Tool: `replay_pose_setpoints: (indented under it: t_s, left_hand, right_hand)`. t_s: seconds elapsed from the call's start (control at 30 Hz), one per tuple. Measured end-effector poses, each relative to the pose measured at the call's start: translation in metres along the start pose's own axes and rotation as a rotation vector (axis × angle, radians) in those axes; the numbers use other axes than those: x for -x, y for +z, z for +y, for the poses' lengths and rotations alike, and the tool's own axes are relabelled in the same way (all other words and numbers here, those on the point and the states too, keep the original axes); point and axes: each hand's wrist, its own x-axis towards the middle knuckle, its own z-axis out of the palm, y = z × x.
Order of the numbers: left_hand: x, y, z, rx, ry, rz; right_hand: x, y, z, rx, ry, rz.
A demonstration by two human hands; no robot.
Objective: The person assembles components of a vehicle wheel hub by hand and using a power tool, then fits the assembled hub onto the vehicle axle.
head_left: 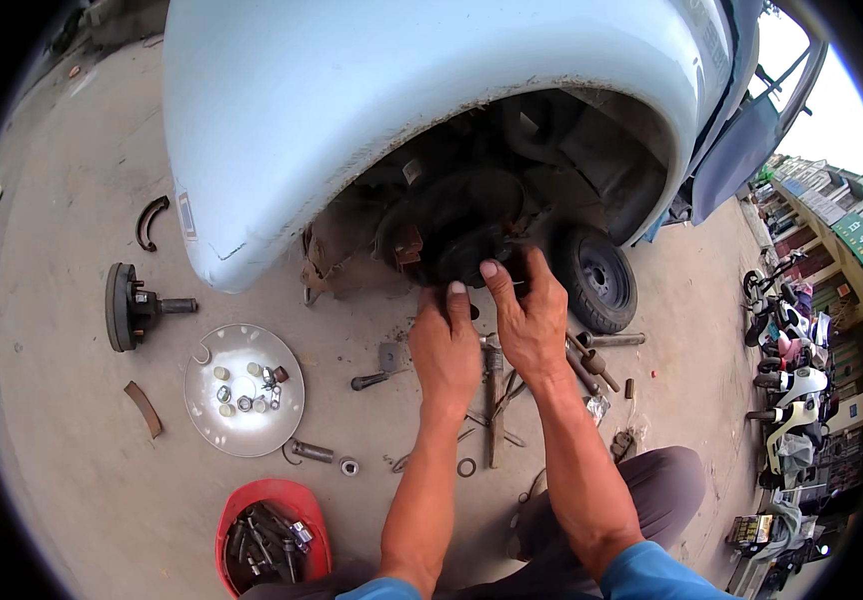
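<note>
A dark, greasy wheel hub (467, 250) sits inside the wheel arch of a light blue vehicle (372, 60), its details lost in shadow. My left hand (445, 345) is at its lower edge, thumb pointing up and fingers curled behind, mostly hidden. On the right side of the same hub, my right hand (534, 320) presses its thumb on the front while the fingers wrap round a dark part. Both hands are closed there. A rusty brown brake piece (407, 246) shows left of the hub. Below my hands lies a hammer (495, 410) on the ground.
A wheel (602, 280) with tyre lies right of the hub. Leftward are a drum with a shaft (124, 308), a curved brake shoe (152, 222), a brake lining (144, 410) and a silver dish (227, 435) of nuts. A red bowl (323, 525) holds sockets. Parked scooters (797, 385) stand far right.
</note>
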Motion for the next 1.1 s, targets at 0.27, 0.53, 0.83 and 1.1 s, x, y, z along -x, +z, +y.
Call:
replay_pose_setpoints:
  t_s: [0.27, 0.53, 0.83, 1.1]
  left_hand:
    - [0.002, 0.006, 0.009, -0.355, 0.525, 0.292]
    - [-0.020, -0.008, 0.024, -0.899, 0.732, 0.277]
    - [-0.016, -0.021, 0.018, -0.864, 0.692, 0.411]
    - [-0.010, -0.007, 0.027, -0.895, 0.674, 0.458]
  right_hand:
    - [0.019, 0.027, 0.026, -0.748, 0.262, 0.047]
    - [0.047, 0.053, 0.041, -1.014, 0.361, -0.053]
    - [0.044, 0.047, 0.050, -1.181, 0.383, -0.093]
    - [0.035, 0.040, 0.046, -1.316, 0.517, -0.189]
